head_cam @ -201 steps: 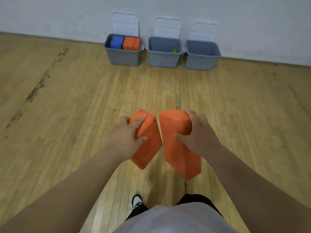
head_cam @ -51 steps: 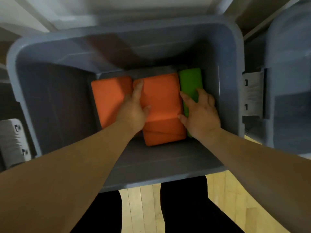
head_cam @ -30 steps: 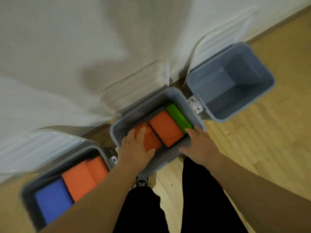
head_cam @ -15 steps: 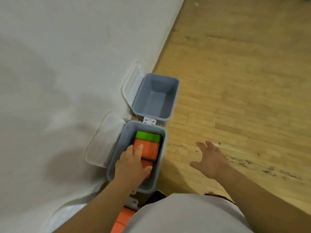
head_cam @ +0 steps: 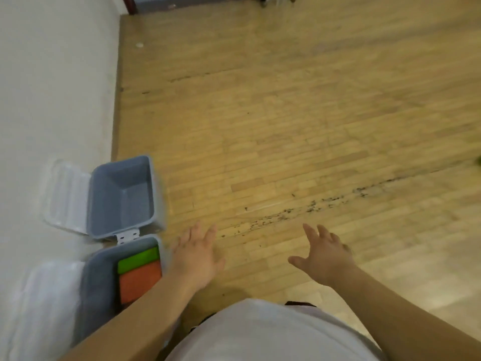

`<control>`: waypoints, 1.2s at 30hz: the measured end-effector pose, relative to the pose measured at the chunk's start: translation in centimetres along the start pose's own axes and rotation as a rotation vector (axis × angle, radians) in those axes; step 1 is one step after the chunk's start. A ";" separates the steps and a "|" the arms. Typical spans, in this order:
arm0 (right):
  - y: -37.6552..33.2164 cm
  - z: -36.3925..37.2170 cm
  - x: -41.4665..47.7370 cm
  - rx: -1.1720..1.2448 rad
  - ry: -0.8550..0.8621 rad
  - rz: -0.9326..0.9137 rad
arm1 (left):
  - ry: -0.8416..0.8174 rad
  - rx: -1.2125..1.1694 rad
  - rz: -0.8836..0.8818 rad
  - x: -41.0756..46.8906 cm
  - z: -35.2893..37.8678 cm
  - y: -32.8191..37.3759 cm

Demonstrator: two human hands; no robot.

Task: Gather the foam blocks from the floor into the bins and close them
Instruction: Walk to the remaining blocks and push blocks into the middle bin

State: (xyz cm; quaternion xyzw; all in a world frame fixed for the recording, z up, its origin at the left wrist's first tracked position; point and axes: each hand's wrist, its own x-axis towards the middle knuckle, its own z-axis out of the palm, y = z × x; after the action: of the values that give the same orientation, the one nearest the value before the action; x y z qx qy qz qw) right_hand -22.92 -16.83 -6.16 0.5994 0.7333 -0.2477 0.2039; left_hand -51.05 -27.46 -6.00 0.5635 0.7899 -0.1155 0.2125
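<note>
Now, head view: your left hand and right hand empty, fingers spread loose above floor. Green block and orange block lie in near bin. Far bin open, lid up. Scan floor for more blocks; load far bin next.

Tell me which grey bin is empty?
The farther bin shows only its bare bottom; the nearer bin holds a green block and an orange block.
</note>
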 end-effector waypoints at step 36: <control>35.7 -23.1 23.2 0.497 0.123 0.710 | -0.082 0.415 0.698 46.0 -20.7 51.0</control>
State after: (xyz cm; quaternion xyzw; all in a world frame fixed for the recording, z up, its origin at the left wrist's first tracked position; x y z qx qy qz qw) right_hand 7.42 20.93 -5.88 0.8588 0.4107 -0.2951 0.0819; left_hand -20.06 37.20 -6.25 0.8237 0.5019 -0.2158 0.1519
